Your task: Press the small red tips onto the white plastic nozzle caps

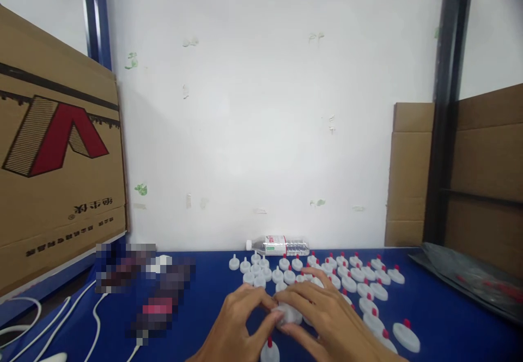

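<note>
My left hand (244, 314) and my right hand (321, 310) meet low in the middle of the head view. Both have their fingers closed around a white plastic nozzle cap (288, 314), whose upper part is mostly hidden by fingers. Just below them on the blue table (212, 285) stands a red-tipped nozzle cap (269, 351). Several white caps with bare spouts (255, 269) stand behind my left hand. Many more with red tips (379, 291) spread behind and to the right of my right hand.
A clear plastic bottle (281, 245) lies against the white wall. White cables (96, 318) and blurred items (163, 299) lie at left, near a large printed cardboard box (61, 149). At right are a dark plastic bag (474, 280) and a cardboard piece (409, 176).
</note>
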Motion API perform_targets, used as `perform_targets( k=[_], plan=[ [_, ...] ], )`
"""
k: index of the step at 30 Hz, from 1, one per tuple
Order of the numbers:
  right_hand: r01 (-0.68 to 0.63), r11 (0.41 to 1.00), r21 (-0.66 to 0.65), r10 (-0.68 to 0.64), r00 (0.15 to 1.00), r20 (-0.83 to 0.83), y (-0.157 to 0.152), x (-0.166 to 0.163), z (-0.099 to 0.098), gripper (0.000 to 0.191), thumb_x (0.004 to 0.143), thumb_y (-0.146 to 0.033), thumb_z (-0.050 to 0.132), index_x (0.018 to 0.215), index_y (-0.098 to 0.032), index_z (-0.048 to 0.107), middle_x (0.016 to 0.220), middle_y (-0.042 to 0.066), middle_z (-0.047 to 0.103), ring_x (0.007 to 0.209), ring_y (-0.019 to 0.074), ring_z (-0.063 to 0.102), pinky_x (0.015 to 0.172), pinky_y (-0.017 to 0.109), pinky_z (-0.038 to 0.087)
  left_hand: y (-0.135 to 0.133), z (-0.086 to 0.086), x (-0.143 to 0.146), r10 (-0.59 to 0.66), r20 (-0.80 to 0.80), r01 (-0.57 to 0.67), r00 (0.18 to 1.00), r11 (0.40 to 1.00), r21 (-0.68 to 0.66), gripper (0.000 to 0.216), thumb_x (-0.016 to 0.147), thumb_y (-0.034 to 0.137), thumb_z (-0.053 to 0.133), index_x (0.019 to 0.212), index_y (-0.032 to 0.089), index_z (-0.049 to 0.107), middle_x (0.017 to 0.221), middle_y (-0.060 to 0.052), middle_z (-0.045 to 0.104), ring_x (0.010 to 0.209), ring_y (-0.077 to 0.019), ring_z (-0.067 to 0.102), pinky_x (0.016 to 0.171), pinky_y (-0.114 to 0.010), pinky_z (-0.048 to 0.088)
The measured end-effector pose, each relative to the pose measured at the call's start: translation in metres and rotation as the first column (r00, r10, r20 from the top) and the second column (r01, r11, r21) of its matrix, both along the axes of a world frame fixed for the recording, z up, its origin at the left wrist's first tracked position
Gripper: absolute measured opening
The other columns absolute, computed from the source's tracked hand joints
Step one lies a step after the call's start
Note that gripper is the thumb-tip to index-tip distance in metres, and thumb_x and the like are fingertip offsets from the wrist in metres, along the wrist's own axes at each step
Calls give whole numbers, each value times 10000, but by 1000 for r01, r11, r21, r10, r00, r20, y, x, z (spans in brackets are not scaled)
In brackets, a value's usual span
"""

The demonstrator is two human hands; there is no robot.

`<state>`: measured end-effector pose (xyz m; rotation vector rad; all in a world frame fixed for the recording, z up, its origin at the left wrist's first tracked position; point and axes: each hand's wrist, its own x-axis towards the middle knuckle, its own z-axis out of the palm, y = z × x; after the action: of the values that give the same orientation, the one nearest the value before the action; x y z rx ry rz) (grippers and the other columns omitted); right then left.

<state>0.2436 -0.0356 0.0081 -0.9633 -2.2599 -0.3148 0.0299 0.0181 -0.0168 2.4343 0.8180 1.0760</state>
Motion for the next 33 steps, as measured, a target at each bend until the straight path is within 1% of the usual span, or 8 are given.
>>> perform_targets(
  k=[6,10,15,20,24,27,31,33],
  plan=[
    [54,997,54,-50,996,-76,8,12,-3,236,947,-270,684,1180,-281,645,1034,2,754,913,198,726,1127,454,385,11,17,-9,49,-102,-48,994,999,11,120,1003,276,566,997,236,679,1036,-39,710,1017,-225,632,972,-349,455],
    [137,990,41,-134,989,-69,19,25,-11,241,969,-258,641,1208,-290,631,1026,7,736,922,220,711,1134,535,345,31,23,-26,125,-297,-131,947,991,1,194,1016,237,508,1001,227,702,1048,-54,694,1045,-242,608,988,-382,434],
    [171,985,21,-170,984,-53,27,35,-17,233,990,-272,626,1222,-295,621,1076,7,730,976,218,696,1122,529,346,45,23,-41,79,-401,-118,913,990,-72,134,950,200,615,935,228,744,994,-41,709,1008,-241,612,921,-347,446],
    [164,986,10,-163,986,-38,25,33,-17,229,1004,-297,604,1232,-292,620,1057,10,727,945,215,701,1133,539,342,48,20,-48,46,-444,-125,895,981,-149,67,920,276,695,929,247,755,980,-17,720,1016,-235,623,891,-314,452],
    [159,987,25,-158,987,-10,23,31,-19,288,1003,-301,601,1290,-301,581,1101,25,727,991,251,703,1144,607,310,51,17,-48,22,-472,-124,881,974,-187,63,847,186,756,842,249,760,871,9,730,985,-229,633,843,-286,450],
    [144,989,28,-144,990,-7,22,31,-19,390,988,-281,627,1363,-281,518,1156,47,719,1024,264,696,1154,615,293,50,18,-46,24,-465,-120,885,977,-177,100,869,159,719,823,242,749,892,8,726,978,-220,634,838,-283,447],
    [97,995,24,-96,994,-49,21,27,-17,274,988,-295,643,1253,-288,576,1116,27,720,998,237,690,1160,568,301,39,23,-38,83,-411,-146,908,981,-126,107,970,220,601,980,233,707,1035,-19,715,1030,-234,618,901,-331,440],
    [84,996,41,-82,995,-62,20,25,-17,273,999,-328,631,1266,-301,585,1106,24,720,990,230,692,1144,550,326,33,23,-32,94,-370,-142,924,985,-103,124,997,244,571,1003,237,695,1044,-15,722,1040,-235,615,920,-342,436]
  ],
)
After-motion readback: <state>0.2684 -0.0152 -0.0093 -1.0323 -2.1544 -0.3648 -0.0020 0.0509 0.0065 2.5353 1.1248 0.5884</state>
